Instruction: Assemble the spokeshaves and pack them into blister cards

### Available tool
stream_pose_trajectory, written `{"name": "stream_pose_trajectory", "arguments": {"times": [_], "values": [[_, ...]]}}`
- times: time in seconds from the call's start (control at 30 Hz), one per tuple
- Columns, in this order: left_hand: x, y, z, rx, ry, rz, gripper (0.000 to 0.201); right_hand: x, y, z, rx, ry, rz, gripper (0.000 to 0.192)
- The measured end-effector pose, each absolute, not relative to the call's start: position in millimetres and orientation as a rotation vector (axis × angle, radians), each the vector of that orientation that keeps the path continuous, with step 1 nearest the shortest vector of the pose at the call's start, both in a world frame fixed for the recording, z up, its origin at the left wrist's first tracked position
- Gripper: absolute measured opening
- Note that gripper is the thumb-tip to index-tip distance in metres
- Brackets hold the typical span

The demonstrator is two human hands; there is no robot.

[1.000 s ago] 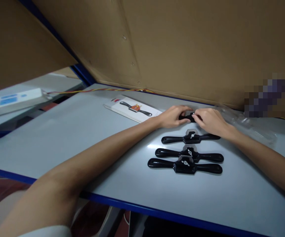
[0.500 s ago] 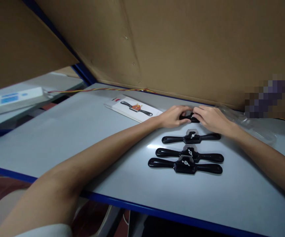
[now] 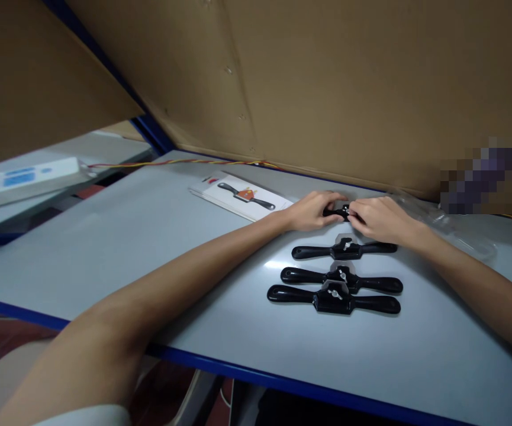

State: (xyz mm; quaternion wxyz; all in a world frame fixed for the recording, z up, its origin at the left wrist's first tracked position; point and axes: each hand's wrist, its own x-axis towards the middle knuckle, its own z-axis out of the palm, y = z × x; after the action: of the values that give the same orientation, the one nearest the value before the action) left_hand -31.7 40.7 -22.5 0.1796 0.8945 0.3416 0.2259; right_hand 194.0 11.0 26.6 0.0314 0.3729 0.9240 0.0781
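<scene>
A black two-handled spokeshave lies on the grey table near the back, mostly hidden by my hands. My left hand grips its left handle. My right hand covers its right side, fingertips at the small metal screw in the middle. Three more black spokeshaves lie in a row in front of my hands: the farthest, the middle one and the nearest.
A white printed card picturing the tool lies left of my hands. Clear plastic packaging sits at the right. Cardboard walls rise behind the table. A red-yellow twisted wire runs along the back edge. A white and blue box rests far left.
My right fingers have shifted slightly on the centre of the held spokeshave. Everything else lies as before.
</scene>
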Motion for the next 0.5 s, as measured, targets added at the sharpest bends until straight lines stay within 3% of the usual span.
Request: {"name": "stream_pose_trajectory", "arguments": {"times": [0.33, 0.5], "values": [[-30.1, 40.9, -21.4, 2.535, 0.920, 0.680, 0.033, 190.4, 10.7, 26.1, 1.268, 2.861, 0.331, 0.026], [-31.2, 40.6, -21.4, 2.523, 0.916, 0.680, 0.037, 191.4, 16.9, 21.0, 1.400, 2.942, 0.116, 0.026]]}}
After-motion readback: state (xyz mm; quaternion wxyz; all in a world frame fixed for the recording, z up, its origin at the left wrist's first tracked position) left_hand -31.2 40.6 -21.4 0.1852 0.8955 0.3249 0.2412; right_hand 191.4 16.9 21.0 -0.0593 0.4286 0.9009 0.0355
